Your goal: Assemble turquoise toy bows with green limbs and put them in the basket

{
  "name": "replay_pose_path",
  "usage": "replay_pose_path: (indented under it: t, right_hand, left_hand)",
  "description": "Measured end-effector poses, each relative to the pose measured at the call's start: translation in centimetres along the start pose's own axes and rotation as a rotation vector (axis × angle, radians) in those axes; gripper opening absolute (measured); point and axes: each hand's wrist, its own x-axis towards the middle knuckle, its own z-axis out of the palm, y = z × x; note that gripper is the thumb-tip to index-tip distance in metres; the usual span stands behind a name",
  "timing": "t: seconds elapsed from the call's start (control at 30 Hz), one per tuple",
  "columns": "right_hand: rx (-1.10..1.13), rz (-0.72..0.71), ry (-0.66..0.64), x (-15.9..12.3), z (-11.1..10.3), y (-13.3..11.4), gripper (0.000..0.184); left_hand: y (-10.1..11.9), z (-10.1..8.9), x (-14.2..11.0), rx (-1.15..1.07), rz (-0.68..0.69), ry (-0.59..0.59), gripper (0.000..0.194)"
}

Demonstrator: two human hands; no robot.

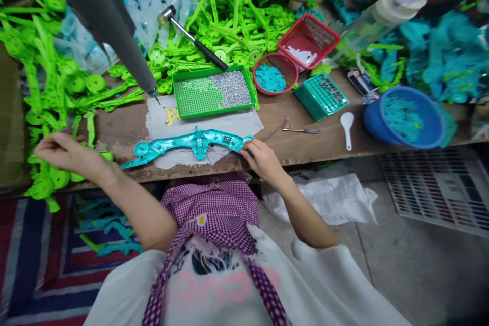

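Note:
A turquoise plastic bow-shaped shell [175, 143] lies across the bench near its front edge, its inner side up, with thin wires and small fittings at the middle. My right hand [263, 160] grips the shell's right end between thumb and fingers. Out to the left, my left hand [64, 152] is over the edge of a heap of green plastic parts [48, 175]. Its fingers are bent in; whatever may be between them is hidden. Under the shell is a pale cloth [168, 159]. A grey powered screwdriver [126, 51] hangs above, tip down, touched by neither hand.
Behind the shell stands a green tray [196, 111] of small screws. A hammer [198, 46] rests across green parts. Rightward are a red basket [275, 88], a teal rack [311, 99], a hand screwdriver [301, 131], a white scoop [347, 130] and a blue bucket [376, 125].

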Motion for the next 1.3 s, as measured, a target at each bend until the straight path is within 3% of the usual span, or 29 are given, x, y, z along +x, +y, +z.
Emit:
replay_pose_path:
  t: [0.1, 0.17, 0.23, 0.3, 0.37, 0.47, 0.6, 0.73, 0.87, 0.93, 0.97, 1.1, 1.2, 1.3]
  right_hand:
    - [-0.023, 0.021, -0.007, 0.5, 0.1, -0.1, 0.042]
    - [-0.099, 0.024, -0.051, 0.7, 0.3, -0.3, 0.052]
    - [-0.17, 0.028, -0.096, 0.8, 0.5, -0.4, 0.047]
    - [-0.207, 0.031, -0.107, 1.0, 0.7, -0.5, 0.041]
    - [-0.225, 0.025, -0.084, 1.2, 0.9, -0.5, 0.04]
    - [-0.236, 0.01, -0.057, 1.4, 1.0, -0.5, 0.041]
    - [-0.183, -0.035, -0.031, 1.1, 0.1, -0.7, 0.04]
    - [-0.011, 0.073, 0.094, 2.4, -1.9, 0.1, 0.045]
    - [-0.034, 0.28, 0.19, 6.8, -2.5, 2.9, 0.043]
    - [-0.116, 0.297, 0.137, 8.4, -2.4, 3.9, 0.036]
    - [-0.149, 0.286, 0.104, 8.7, -2.5, 3.9, 0.033]
    - [-0.24, 0.2, 0.144, 6.5, -3.0, 0.6, 0.043]
    - [-0.223, 0.017, 0.18, 4.6, -1.9, -3.6, 0.053]
    - [-0.184, -0.236, -0.013, 5.0, 0.6, -5.5, 0.051]
  left_hand:
    - [1.4, 1.7, -1.0, -0.324, -0.394, -0.112, 0.014]
    - [2.0, 1.9, -0.6, -0.483, -0.621, -0.354, 0.016]
    - [2.1, 1.8, 0.9, -0.537, -0.695, -0.679, 0.016]
    - [1.7, 1.9, 3.3, -0.501, -0.606, -0.9, 0.017]
    - [0.9, 2.4, 5.7, -0.394, -0.462, -0.982, 0.018]
    - [-0.7, 3.2, 7.5, -0.171, -0.328, -0.909, 0.022]
    - [-2.9, 2.5, 6.0, 0.102, -0.386, -0.697, 0.021]
    - [-4.4, 0.8, 4.2, 0.192, -0.331, -0.802, 0.019]
    - [-4.8, 0.5, 4.8, 0.129, -0.236, -0.875, 0.015]
    - [-4.7, 0.6, 5.5, 0.211, -0.11, -0.873, 0.012]
    - [-4.7, 0.5, 5.9, 0.29, 0.019, -0.865, 0.01]
    - [-4.7, -0.4, 6.1, 0.681, 0.619, -0.927, 0.015]
    - [-4.5, -0.5, 5.3, 0.818, 0.737, -1.009, 0.022]
    - [-3.8, -0.1, 4.6, 0.819, 0.73, -1.029, 0.026]
